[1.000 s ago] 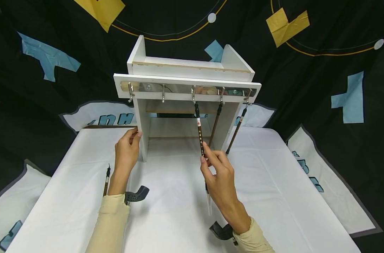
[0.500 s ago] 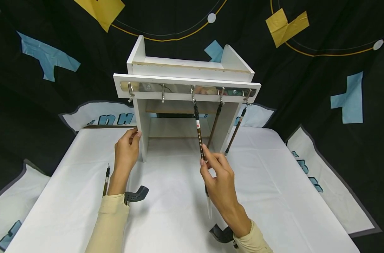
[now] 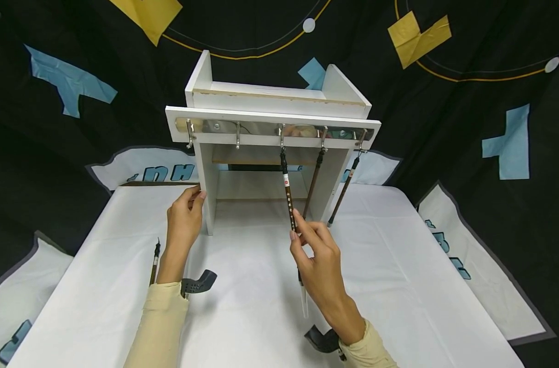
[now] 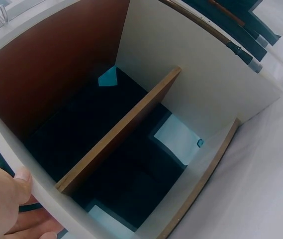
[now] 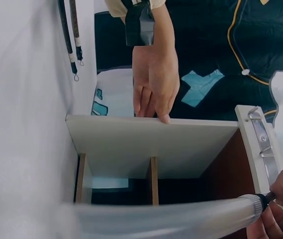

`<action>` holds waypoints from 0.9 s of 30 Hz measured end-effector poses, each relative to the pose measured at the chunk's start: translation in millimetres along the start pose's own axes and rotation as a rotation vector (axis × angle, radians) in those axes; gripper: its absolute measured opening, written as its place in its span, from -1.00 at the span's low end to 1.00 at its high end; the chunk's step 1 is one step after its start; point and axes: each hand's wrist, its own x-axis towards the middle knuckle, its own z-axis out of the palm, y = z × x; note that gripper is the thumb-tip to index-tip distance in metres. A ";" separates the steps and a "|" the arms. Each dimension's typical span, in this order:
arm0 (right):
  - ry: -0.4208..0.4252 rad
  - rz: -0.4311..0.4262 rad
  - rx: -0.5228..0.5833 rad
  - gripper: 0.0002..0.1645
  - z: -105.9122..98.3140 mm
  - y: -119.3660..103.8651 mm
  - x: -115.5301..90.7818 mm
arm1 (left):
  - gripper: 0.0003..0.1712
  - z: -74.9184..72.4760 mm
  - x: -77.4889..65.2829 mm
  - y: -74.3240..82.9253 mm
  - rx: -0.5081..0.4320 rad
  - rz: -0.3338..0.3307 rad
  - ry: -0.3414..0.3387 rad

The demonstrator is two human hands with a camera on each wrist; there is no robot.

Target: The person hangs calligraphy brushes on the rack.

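Observation:
My right hand (image 3: 319, 266) pinches a dark calligraphy brush (image 3: 287, 189) with gold characters, low on its handle. Its top end is right at the middle hook (image 3: 282, 139) of a white shelf unit, and a clear cap (image 5: 181, 219) covers the tip end. My left hand (image 3: 184, 225) holds the front edge of the unit's left side panel (image 3: 207, 204), thumb (image 4: 24, 179) on the edge and fingers on the outer side. Two other brushes hang from the hooks on the right, a brown one (image 3: 312, 184) and a darker one (image 3: 343, 191).
Beside my left forearm, a brush (image 3: 155, 260) lies on the white tabletop (image 3: 389, 286); the right wrist view shows two brushes (image 5: 70, 40) there. The two left hooks (image 3: 237, 135) carry nothing. Black cloth (image 3: 445, 112) hangs behind the table.
The top of the brush in my right hand has shifted slightly left and stands at the middle hook. My left hand stays on the side panel.

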 end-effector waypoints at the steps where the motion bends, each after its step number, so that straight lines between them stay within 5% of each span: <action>1: 0.000 -0.001 0.002 -0.35 0.0 -0.3 -0.1 | -0.43 0.0 0.0 0.2 -0.001 0.001 0.000; 27: -0.011 0.027 0.005 -0.38 -0.5 -1.2 2.3 | -0.43 -0.4 -0.4 0.8 -0.003 -0.004 -0.005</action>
